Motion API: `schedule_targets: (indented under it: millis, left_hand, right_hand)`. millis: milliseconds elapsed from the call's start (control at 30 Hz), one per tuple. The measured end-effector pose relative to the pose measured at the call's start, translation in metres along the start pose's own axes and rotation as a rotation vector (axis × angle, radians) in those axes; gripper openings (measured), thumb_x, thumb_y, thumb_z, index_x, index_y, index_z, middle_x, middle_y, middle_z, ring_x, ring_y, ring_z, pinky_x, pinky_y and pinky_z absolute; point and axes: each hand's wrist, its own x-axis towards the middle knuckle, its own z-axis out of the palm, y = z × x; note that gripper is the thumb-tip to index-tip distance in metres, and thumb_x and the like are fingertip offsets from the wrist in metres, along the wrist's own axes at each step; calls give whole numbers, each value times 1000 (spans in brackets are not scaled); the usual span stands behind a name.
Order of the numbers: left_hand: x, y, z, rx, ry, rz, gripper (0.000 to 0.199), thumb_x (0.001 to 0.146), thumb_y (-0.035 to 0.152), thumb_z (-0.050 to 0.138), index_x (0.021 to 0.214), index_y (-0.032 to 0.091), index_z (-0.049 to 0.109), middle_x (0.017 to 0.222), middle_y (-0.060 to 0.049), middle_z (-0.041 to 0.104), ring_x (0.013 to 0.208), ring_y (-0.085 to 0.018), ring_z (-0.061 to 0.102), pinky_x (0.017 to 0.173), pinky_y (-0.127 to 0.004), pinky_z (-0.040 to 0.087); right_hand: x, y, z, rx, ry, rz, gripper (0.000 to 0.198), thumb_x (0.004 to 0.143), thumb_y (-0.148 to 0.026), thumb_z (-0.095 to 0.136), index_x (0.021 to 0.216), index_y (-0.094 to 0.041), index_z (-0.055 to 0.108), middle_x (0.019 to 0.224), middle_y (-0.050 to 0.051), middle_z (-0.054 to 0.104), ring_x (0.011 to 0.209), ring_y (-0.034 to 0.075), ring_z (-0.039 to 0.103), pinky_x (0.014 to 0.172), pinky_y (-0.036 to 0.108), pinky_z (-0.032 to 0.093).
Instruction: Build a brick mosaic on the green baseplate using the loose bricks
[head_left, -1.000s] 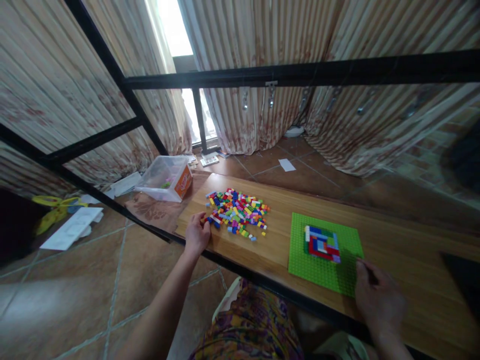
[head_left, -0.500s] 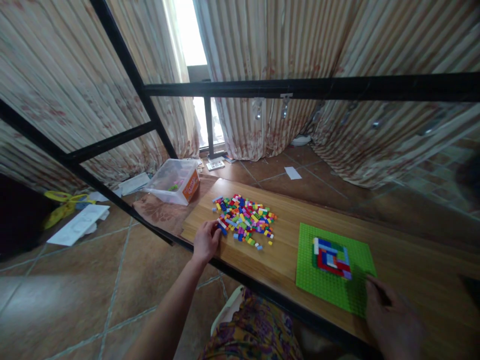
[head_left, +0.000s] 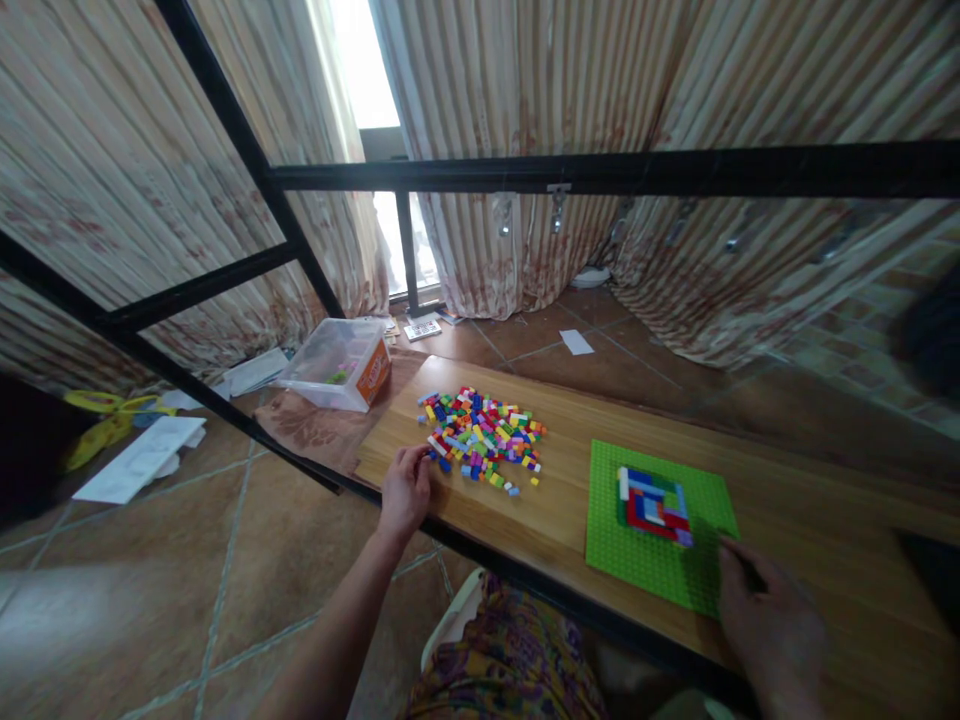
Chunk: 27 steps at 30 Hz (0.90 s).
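Observation:
A heap of small coloured toy bricks (head_left: 480,435) lies on the wooden tabletop. At its near left edge rests my left hand (head_left: 406,490), fingers curled and pinched by the nearest bricks; whether a brick is between them is hidden. To the right lies a green studded baseplate (head_left: 611,550). On it stands a low block of joined bricks (head_left: 654,508) in red, blue, white, green and purple. Just off the plate's right edge is my right hand (head_left: 772,610), thumb and fingers drawn together; I cannot make out anything in its grasp.
A clear plastic box (head_left: 330,365) with an orange label sits beyond the table's left end. A black metal bar (head_left: 525,172) runs across above the far side. A dark flat object (head_left: 930,570) lies at the table's right.
The camera has turned slightly, so the scene sits a little further left. Both hands keep nearly the same places beside the heap and the baseplate. The bricks look unchanged.

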Motion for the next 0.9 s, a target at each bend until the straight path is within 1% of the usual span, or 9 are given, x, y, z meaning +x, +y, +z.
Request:
schedule_targets:
  millis: [167, 333, 433, 500, 567, 600, 667, 767, 900]
  left_hand:
    - [-7, 13, 8, -318, -3, -81, 25, 87, 32, 54, 101, 19, 69, 94, -6, 61, 85, -18, 62, 81, -33, 51]
    - [-37, 49, 21, -649, -216, -157, 21, 76, 31, 67, 92, 18, 71, 95, -6, 64, 90, -19, 62, 83, -31, 50]
    - [-62, 74, 30, -831, -328, -259, 25, 69, 27, 73, 92, 18, 72, 92, -6, 66, 86, -18, 62, 79, -29, 51]
    - [-77, 87, 34, -931, -406, -354, 30, 65, 26, 77, 93, 19, 73, 84, -4, 66, 76, -15, 62, 72, -26, 51]
    - [-88, 98, 37, -1014, -473, -423, 32, 62, 25, 80, 92, 19, 73, 79, -2, 66, 70, -13, 60, 68, -24, 50]
    - [-92, 102, 37, -1045, -503, -442, 32, 61, 25, 81, 91, 20, 73, 78, -2, 65, 69, -13, 60, 67, -24, 50]
    - [-95, 108, 35, -1080, -557, -461, 30, 60, 25, 82, 88, 20, 74, 77, -1, 65, 70, -13, 61, 69, -24, 50]
    - [-95, 111, 28, -1089, -615, -493, 29, 57, 22, 84, 84, 19, 74, 77, 0, 65, 71, -12, 61, 69, -24, 50]
    - [-91, 109, 21, -1078, -700, -548, 27, 56, 20, 85, 80, 18, 73, 75, 0, 67, 69, -12, 61, 68, -23, 50]
  right_hand:
    - [0, 0, 1, 19, 9, -6, 47, 83, -48, 41, 97, -14, 70, 95, 15, 70, 87, 30, 64, 77, 42, 50]
    - [-2, -12, -7, 51, 121, 3, 44, 87, -47, 41, 96, -14, 69, 93, 17, 69, 89, 32, 64, 80, 44, 50]
    - [-14, -43, -16, 137, 156, -38, 38, 88, -48, 46, 94, -18, 69, 95, 16, 69, 95, 32, 63, 88, 44, 48]
    - [-32, -75, -20, 370, -6, -14, 32, 85, -49, 54, 95, -22, 69, 101, 11, 70, 96, 29, 64, 91, 43, 48]
    - [-54, -112, -21, 598, -317, 87, 33, 81, -51, 61, 101, -25, 69, 105, 7, 70, 98, 26, 64, 86, 40, 50]
    - [-65, -129, -21, 714, -442, 135, 36, 78, -51, 65, 102, -25, 70, 100, 6, 70, 93, 25, 64, 82, 38, 52]
    - [-82, -156, -18, 908, -591, 244, 35, 75, -50, 70, 98, -23, 71, 88, 5, 71, 83, 22, 64, 76, 35, 52]
    - [-95, -176, -13, 1123, -604, 396, 29, 70, -48, 74, 82, -22, 73, 74, 2, 68, 69, 17, 60, 67, 29, 49]
    - [-96, -176, -14, 1239, -632, 511, 30, 62, -46, 81, 72, -20, 72, 61, -2, 62, 56, 11, 51, 57, 24, 42]
